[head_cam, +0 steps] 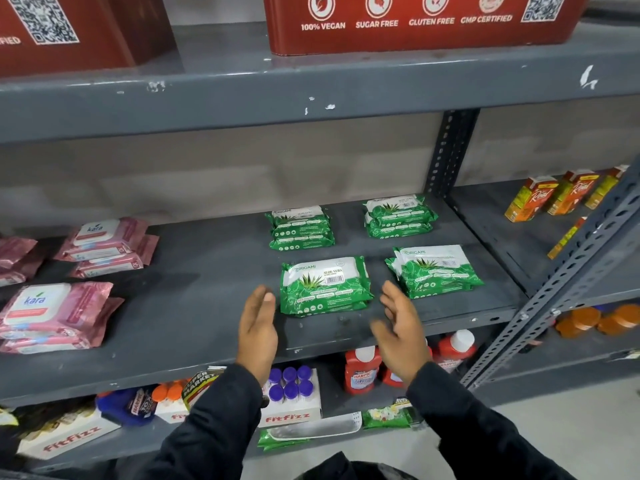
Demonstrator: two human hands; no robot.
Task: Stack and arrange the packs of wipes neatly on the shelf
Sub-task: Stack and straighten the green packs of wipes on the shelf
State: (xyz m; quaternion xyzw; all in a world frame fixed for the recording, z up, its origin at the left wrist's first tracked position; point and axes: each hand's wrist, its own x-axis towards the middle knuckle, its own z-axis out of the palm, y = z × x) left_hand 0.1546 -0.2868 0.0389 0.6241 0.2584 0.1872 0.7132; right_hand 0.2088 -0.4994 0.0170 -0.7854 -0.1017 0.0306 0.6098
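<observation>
Green aloe vera wipe packs lie in small stacks on the grey shelf [207,306]: a front left stack [325,287], a front right stack [434,271], a back left stack [300,227] and a back right stack [398,216]. My left hand [258,327] hovers open just left of the front left stack, palm facing right. My right hand [401,323] hovers open just right of that stack, palm facing left. Neither hand touches a pack. Pink wipe packs sit at the shelf's left: a front stack [59,315] and a back stack [107,245].
Red boxes [415,22] stand on the shelf above. Juice cartons [550,195] sit on the neighbouring shelf to the right, behind a slanted metal upright [571,271]. Below are red bottles [362,370], a box of purple-capped bottles [291,393] and more green packs [388,415].
</observation>
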